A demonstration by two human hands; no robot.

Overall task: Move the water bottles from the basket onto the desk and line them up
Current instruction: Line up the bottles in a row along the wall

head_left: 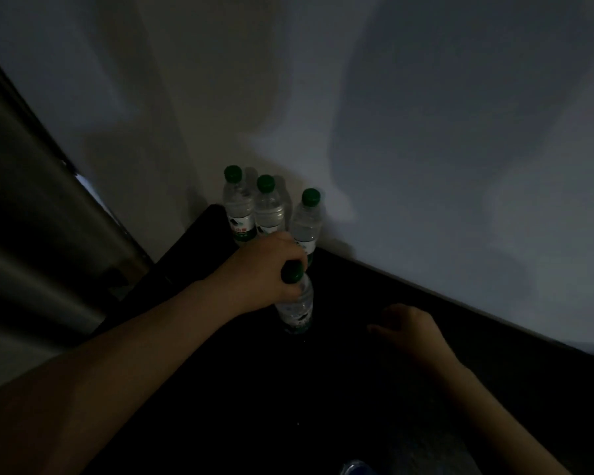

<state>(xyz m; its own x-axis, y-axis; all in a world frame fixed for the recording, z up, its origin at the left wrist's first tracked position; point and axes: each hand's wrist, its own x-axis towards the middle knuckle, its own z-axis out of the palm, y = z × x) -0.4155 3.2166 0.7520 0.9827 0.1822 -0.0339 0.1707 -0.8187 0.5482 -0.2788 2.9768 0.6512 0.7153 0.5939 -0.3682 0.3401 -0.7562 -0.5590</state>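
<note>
The scene is dim. Three clear water bottles with green caps stand upright at the back of the dark desk against the wall: one at the left, one beside it, and one to the right. My left hand grips the neck of a fourth bottle, just under its green cap; this bottle stands upright in front of the other three. My right hand hovers low over the desk to the right, fingers loosely curled and holding nothing. The basket is out of sight.
A pale wall runs behind the desk's back edge. A grey curtain or panel hangs at the left. A small bluish object shows at the bottom edge.
</note>
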